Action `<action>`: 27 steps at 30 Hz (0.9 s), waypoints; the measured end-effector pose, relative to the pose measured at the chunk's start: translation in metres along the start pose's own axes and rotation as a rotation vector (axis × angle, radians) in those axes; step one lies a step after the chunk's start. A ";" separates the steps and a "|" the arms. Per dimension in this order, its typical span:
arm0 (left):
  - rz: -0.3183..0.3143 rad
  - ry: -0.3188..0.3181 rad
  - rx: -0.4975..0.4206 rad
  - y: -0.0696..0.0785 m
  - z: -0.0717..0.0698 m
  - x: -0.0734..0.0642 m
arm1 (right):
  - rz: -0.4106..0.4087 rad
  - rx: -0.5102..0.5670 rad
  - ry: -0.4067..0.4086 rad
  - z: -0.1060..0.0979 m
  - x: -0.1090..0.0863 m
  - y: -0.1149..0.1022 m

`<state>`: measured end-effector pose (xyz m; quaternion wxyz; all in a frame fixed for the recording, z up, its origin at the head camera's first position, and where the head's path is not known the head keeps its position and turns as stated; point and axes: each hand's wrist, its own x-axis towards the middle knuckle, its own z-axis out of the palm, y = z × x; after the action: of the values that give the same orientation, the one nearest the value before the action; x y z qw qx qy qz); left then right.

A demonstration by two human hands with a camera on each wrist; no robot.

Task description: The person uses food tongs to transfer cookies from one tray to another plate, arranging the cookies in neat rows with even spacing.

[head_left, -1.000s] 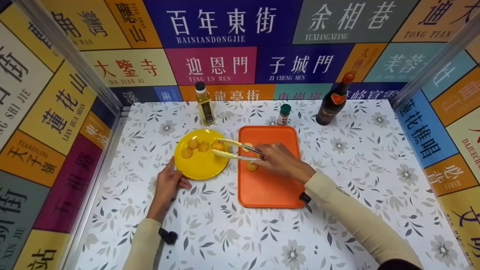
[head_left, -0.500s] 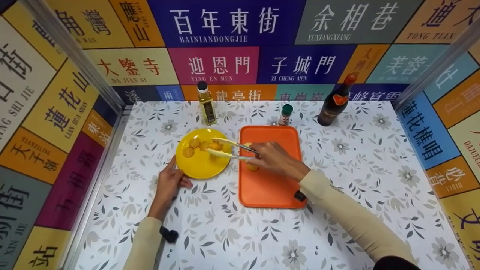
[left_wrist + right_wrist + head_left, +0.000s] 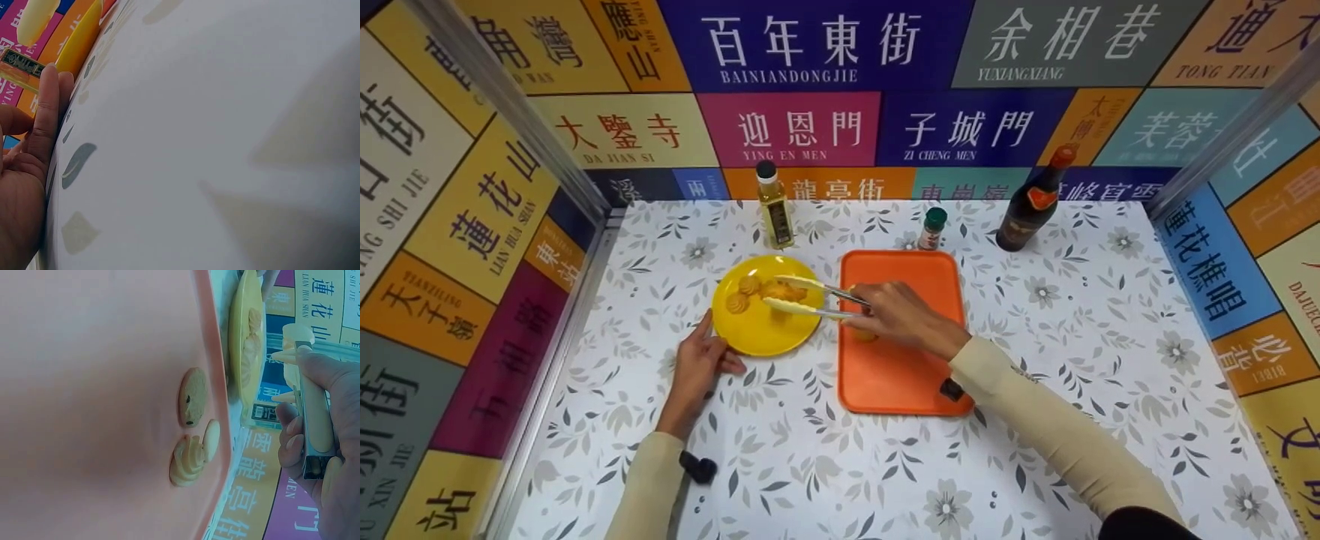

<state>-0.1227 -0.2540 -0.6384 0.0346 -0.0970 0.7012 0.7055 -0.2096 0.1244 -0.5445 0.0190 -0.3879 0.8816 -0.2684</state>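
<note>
My right hand (image 3: 900, 319) grips metal tongs (image 3: 791, 307) with pale tips. The tips stand apart over the yellow plate (image 3: 765, 341), with cookies between and beneath them; I cannot tell whether they pinch one. Swirled cookies (image 3: 750, 285) lie at the plate's left and middle. My left hand (image 3: 699, 367) rests by the plate's lower-left rim. In the left wrist view its fingers (image 3: 48, 107) reach straight to the plate's edge. The orange tray (image 3: 900, 382) lies under my right hand. The right wrist view shows a speckled cookie (image 3: 194, 396) and a swirled cookie (image 3: 185, 461) on it.
Behind the plate stands an oil bottle (image 3: 776, 214). A green-capped jar (image 3: 933, 229) is behind the tray, and a dark bottle (image 3: 1027, 210) stands at back right. Printed panels wall the table (image 3: 825, 480) at the back and sides.
My right hand has moved slightly left, carrying the tongs' tips farther over the plate toward the middle cookies. The left hand keeps its place at the rim.
</note>
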 end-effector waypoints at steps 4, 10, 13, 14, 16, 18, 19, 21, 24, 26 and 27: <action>0.000 0.004 -0.006 0.001 0.000 0.001 | -0.012 -0.002 -0.006 0.002 0.003 -0.001; 0.009 0.004 0.001 0.001 0.000 0.001 | -0.002 0.027 -0.031 0.006 0.006 -0.002; 0.013 0.005 0.000 0.001 0.000 0.001 | -0.001 0.029 -0.032 0.009 0.008 -0.003; 0.015 0.004 0.000 0.000 0.000 0.000 | -0.003 0.028 -0.030 0.010 0.008 -0.003; 0.020 0.001 -0.001 0.000 0.000 0.000 | -0.008 0.021 -0.024 0.011 0.009 -0.003; 0.026 0.000 -0.003 -0.001 0.000 0.001 | -0.014 0.010 -0.020 0.014 0.011 -0.004; 0.030 -0.002 -0.001 -0.001 0.000 0.001 | -0.015 0.005 -0.020 0.015 0.011 -0.005; 0.034 -0.003 0.000 -0.001 -0.001 0.001 | -0.015 -0.001 -0.022 0.017 0.013 -0.006; 0.034 0.000 -0.001 -0.001 -0.001 0.001 | -0.012 -0.004 -0.029 0.020 0.015 -0.007; 0.035 0.001 -0.008 -0.001 -0.001 0.001 | -0.009 0.005 -0.036 0.022 0.016 -0.008; 0.033 0.003 -0.012 -0.001 -0.001 0.001 | -0.011 0.010 -0.039 0.023 0.016 -0.008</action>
<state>-0.1229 -0.2548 -0.6396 0.0213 -0.0867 0.6987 0.7099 -0.2100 0.0981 -0.5574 0.0369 -0.3976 0.8776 -0.2654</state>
